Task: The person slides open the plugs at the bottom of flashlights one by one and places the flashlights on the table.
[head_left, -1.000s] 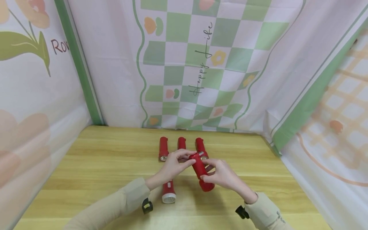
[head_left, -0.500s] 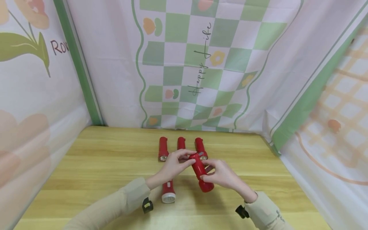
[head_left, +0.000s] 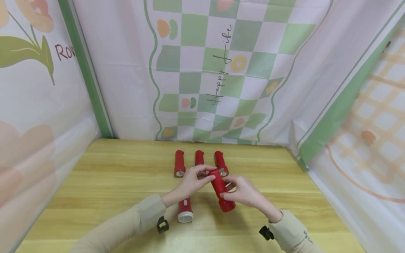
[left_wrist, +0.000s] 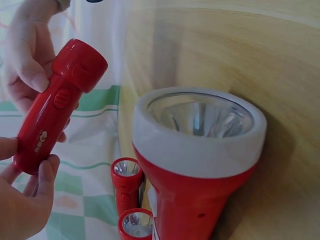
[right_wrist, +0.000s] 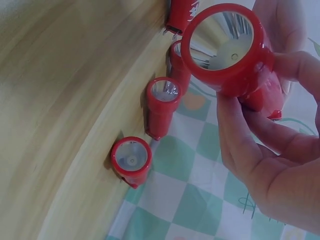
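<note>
Slightly dipped at its front end since a second ago: the raised red flashlight (head_left: 218, 184)

Thumb and fingers of the left hand (head_left: 190, 181) pinch the tail; those of the right hand (head_left: 244, 192) clasp the neck behind the lens (right_wrist: 225, 45). Both have kept their places. From where I stand, the barrel tilts above the wooden table (head_left: 126, 175); the left wrist view shows its oval switch (left_wrist: 62, 99). White-rimmed flashlight (head_left: 184, 206): lying partly hidden by the left hand. Farther back, three all-red flashlights (head_left: 179, 161) lie in a row before a printed curtain (head_left: 133, 88).
</note>
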`<state>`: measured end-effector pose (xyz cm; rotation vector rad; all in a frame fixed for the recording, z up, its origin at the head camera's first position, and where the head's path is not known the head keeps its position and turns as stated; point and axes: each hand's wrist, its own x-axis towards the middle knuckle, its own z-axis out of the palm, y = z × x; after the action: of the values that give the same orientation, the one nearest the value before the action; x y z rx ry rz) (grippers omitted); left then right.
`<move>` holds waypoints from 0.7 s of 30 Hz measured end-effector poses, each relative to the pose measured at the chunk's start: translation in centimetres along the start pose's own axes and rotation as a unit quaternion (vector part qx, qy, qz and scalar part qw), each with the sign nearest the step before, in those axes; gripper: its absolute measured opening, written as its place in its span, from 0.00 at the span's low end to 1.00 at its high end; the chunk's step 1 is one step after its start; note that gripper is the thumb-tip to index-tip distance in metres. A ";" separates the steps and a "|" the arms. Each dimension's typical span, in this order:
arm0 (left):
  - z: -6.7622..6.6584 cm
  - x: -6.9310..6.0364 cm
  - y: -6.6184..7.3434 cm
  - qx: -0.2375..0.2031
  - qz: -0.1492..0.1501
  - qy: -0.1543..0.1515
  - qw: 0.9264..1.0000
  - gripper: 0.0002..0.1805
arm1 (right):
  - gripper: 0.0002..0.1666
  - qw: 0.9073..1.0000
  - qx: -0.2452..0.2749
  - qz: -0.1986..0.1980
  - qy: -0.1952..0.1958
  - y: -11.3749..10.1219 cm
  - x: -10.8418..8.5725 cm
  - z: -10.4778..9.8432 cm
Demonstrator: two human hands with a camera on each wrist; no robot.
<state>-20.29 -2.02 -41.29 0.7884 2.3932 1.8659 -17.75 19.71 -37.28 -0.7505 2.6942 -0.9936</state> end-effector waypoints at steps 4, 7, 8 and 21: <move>0.1 0.1 -0.1 -0.002 -0.005 -0.012 1.000 0.17 | 0.25 1.000 0.005 0.003 -0.006 0.2 -0.1 0.1; 0.1 0.2 -0.2 0.002 -0.007 -0.017 1.000 0.17 | 0.27 1.000 0.008 0.006 -0.009 0.4 -0.1 0.2; 0.1 0.2 -0.3 0.005 -0.008 -0.018 1.000 0.17 | 0.27 1.000 0.009 0.007 -0.011 0.4 -0.1 0.2; 0.5 0.2 -1.0 0.012 -0.003 -0.021 1.000 0.16 | 0.24 0.999 0.036 0.007 -0.010 1.0 -0.3 1.0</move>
<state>-20.70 -1.66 -42.24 0.8130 2.3944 1.8026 -17.56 19.94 -38.70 -0.7243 2.6278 -1.0672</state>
